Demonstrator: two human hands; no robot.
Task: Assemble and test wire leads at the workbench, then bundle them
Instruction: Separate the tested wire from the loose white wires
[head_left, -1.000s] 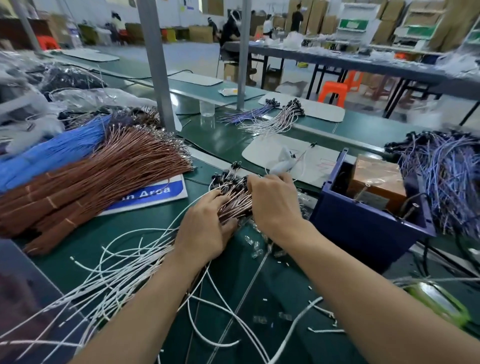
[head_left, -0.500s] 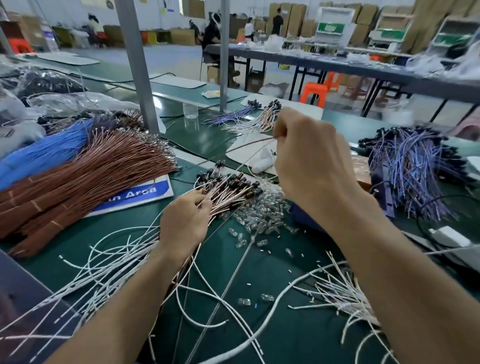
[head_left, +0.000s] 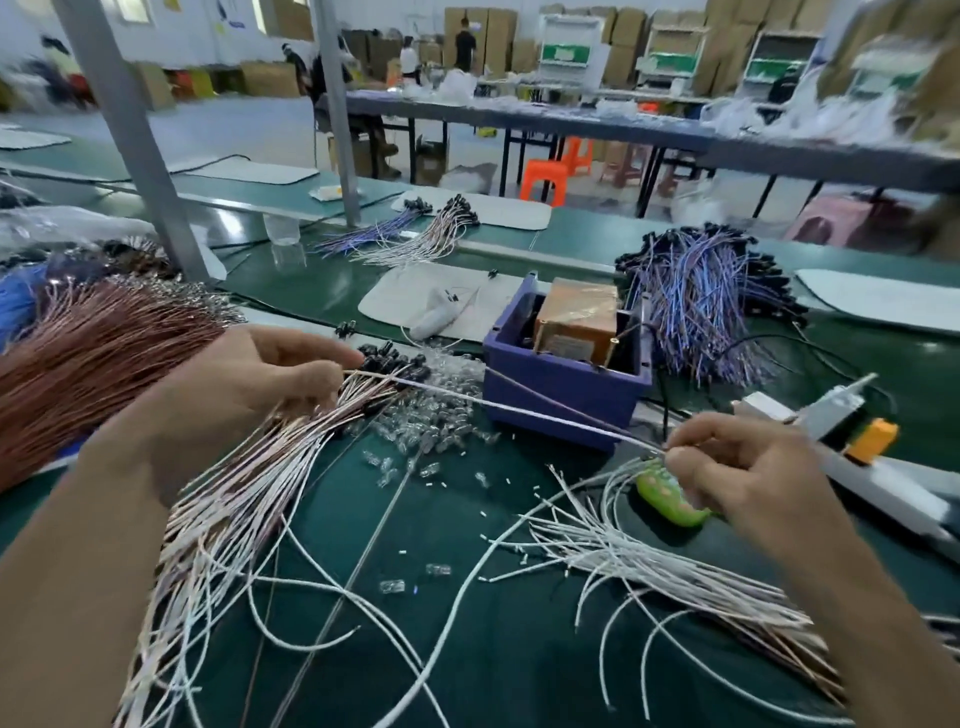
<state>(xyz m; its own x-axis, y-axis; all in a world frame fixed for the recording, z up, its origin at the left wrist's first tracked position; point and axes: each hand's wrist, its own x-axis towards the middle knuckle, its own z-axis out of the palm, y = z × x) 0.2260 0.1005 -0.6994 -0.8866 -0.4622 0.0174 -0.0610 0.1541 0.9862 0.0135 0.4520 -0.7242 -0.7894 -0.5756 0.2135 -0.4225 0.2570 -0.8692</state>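
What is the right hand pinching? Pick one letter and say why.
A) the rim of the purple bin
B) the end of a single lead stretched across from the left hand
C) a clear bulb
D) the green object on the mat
B: the right hand pinches the end of a single lead that runs straight across to the bundle of leads gripped by the left hand.

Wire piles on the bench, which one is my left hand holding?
The pink-and-white bundle with black ends, gripped in your left hand; the brown pile and purple pile lie off to either side.
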